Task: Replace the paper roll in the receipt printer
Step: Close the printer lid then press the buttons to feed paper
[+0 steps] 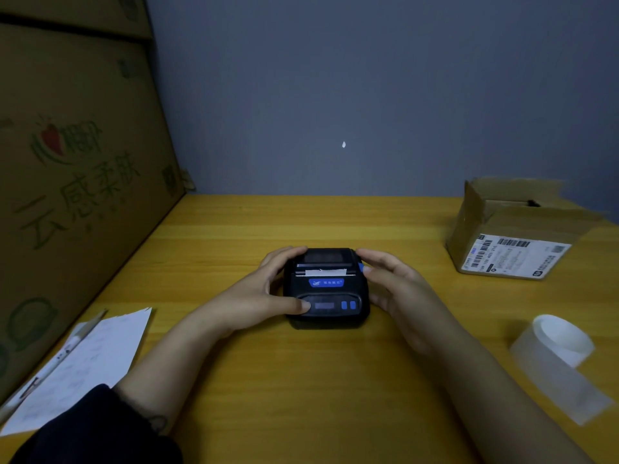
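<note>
A small black receipt printer [326, 288] with blue buttons sits in the middle of the yellow wooden table [301, 380]. Its lid is down and a short torn strip of white paper [325, 272] sticks out of the slot. My left hand [268, 293] grips the printer's left side, thumb on the front panel. My right hand [392, 286] rests against its right side, a fingertip on the blue side latch. A white paper roll [562, 339], partly unwound, lies on the table at the right.
An opened cardboard box [509, 236] with a shipping label stands at the back right. A sheet of paper [83, 370] and a pen [67, 353] lie at the front left. Large cardboard cartons [73, 182] wall off the left side.
</note>
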